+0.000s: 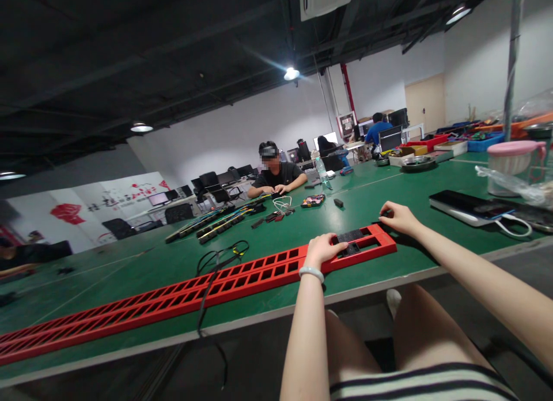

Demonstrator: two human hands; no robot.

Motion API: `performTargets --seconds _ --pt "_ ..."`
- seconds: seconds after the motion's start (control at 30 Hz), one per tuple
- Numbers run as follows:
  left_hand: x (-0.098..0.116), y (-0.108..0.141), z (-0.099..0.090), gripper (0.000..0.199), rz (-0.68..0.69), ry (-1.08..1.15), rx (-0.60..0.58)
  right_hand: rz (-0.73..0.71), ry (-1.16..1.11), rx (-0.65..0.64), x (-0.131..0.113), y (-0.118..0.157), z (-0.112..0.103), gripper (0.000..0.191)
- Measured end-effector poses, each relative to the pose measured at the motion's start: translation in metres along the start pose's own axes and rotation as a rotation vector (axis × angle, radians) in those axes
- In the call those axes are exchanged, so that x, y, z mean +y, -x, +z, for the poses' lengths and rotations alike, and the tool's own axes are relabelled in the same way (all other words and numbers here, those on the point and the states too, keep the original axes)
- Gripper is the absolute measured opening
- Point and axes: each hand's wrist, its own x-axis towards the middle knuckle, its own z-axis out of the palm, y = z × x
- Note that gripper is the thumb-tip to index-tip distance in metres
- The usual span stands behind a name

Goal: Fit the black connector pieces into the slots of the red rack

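Note:
A long red slotted frame (254,281) lies along the near edge of the green table, with two rows of openings. Two black rectangular blocks (351,236) sit in its right end. My left hand (320,250) rests over the frame beside these blocks, fingers bent, its thumb touching the nearer block; what lies under the palm is hidden. Just past the frame's right end, my right hand (400,218) has thumb and fingertips pinched together low over the table. A small dark piece (382,219) shows at those fingertips, too small to name.
A black cable (211,283) crosses the frame and hangs over the table edge. Right of my hand lie a phone (469,205) on a white block and a pink-lidded cup (510,167). Beyond are black strips (235,222), a bottle (322,171) and a person (280,176) seated opposite.

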Motion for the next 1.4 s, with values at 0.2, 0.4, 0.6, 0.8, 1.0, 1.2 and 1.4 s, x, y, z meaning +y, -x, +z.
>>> performTargets --seconds 0.2,0.4,0.6,0.8,1.0,1.2,1.4 --pt "0.0011 0.0009 -0.0012 0.062 -0.007 0.006 -0.004 0.005 0.0 0.001 0.0027 -0.0002 0.0009 0.014" --pt "0.0039 0.0023 -0.0036 0.062 -0.028 0.021 -0.013 0.005 0.006 0.0 0.0029 -0.0004 0.001 0.015" --pt "0.0038 0.0024 -0.0041 0.063 -0.021 0.023 -0.012 0.006 0.005 -0.006 0.0024 -0.0002 0.0004 0.015" --pt "0.0036 0.0016 -0.0026 0.063 -0.025 0.007 0.002 -0.039 0.045 -0.023 0.0069 -0.0014 0.0024 0.023" --pt "0.0057 0.0027 -0.0043 0.062 -0.027 0.006 -0.009 -0.053 0.03 -0.065 0.0048 -0.0015 0.0006 0.035" --pt "0.0045 0.0022 -0.0031 0.064 -0.035 0.018 -0.009 -0.068 0.014 -0.061 0.0017 -0.0006 -0.0017 0.035" --pt "0.0058 0.0025 -0.0039 0.064 -0.038 0.009 -0.012 -0.068 -0.042 -0.068 0.0003 0.0004 -0.0003 0.03"
